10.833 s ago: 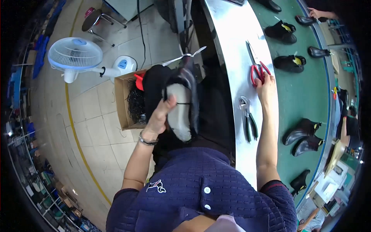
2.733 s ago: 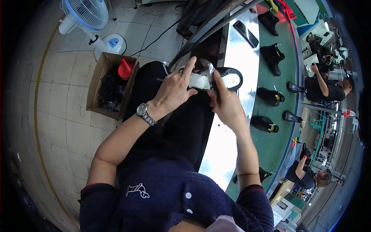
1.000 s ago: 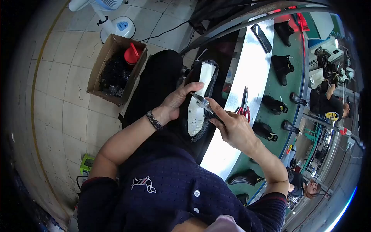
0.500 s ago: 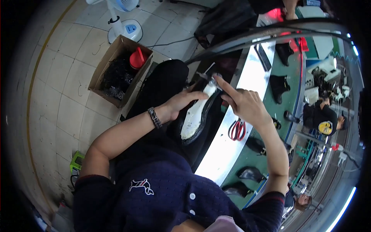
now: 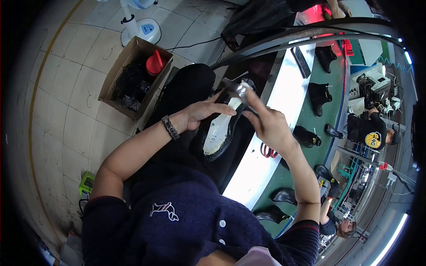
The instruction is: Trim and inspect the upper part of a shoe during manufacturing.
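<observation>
A black boot [image 5: 224, 133] lies sole-up over my lap, its pale bottom showing with dark edging round it. My left hand [image 5: 202, 114] grips it from the left side, thumb laid across the pale bottom near the narrow end. My right hand [image 5: 270, 124] is closed around a shiny metal tool [image 5: 240, 90] at that far, narrow end. The tool is smeared by motion, so its exact kind and whether it touches the boot cannot be made out. A red-handled looped tool [image 5: 268, 151] lies on the metal bench, partly behind my right wrist.
To my right runs a metal bench edge [image 5: 248, 184] beside a green conveyor [image 5: 306, 159] with several black boots [image 5: 320, 98]. A dark flat bar [image 5: 300, 63] lies on the bench. On the floor, left, stand a cardboard box [image 5: 111, 84] and a fan [image 5: 146, 31]. Co-workers are across the conveyor.
My right hand and the metal tool have swung left across the narrow end of the boot. My left hand keeps its hold. A co-worker's arm at lower right now reaches toward a boot.
</observation>
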Tool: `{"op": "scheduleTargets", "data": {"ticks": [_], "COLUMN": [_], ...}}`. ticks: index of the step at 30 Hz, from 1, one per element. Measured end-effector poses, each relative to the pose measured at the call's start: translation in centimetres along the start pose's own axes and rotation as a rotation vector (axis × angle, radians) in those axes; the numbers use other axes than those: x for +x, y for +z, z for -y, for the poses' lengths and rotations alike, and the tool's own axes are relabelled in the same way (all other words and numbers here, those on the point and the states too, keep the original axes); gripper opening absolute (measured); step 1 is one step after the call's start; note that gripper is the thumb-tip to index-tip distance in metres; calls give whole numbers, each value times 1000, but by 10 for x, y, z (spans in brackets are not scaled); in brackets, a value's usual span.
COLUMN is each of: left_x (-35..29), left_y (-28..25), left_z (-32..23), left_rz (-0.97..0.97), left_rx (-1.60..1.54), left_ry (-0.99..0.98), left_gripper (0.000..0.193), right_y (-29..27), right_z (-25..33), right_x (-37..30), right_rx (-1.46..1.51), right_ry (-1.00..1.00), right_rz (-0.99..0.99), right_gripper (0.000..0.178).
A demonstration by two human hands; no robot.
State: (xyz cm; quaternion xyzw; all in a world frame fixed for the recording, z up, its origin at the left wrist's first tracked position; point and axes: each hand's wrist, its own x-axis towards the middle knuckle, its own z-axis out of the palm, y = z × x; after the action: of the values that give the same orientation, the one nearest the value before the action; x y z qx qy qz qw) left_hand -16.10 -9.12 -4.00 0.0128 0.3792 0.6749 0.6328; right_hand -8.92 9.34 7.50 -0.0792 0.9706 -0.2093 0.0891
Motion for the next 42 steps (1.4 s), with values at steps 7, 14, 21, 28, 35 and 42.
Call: {"op": "scheduleTargets", "data": {"ticks": [7,14,21,28,35,42], "left_x": [-7,-25,-28,-35,-36,-33], "left_y": [-8,-1,15,2,9,10], "left_z": [0,33,41,42,59,64], "left_rz": [71,115,-113,16,94,-16], "left_rx": [-63,-416,-163,-50,-419,-34], "left_ry": [-51,49,173,116,221,384], "left_gripper": [86,73,84,93,74,91], "right_y": [-10,12,-11,-2,17,8], "right_z": [18,2,26,30,23,41], "right_x": [5,-7,-2,-6,-12,-20], "right_rx": [-144,-31,43,-187,64,122], "right_ry": [31,162,83,49,155,23], "right_rz": [240,308,209,436,285,179], "right_gripper": [60,58,64,63,60,62]}}
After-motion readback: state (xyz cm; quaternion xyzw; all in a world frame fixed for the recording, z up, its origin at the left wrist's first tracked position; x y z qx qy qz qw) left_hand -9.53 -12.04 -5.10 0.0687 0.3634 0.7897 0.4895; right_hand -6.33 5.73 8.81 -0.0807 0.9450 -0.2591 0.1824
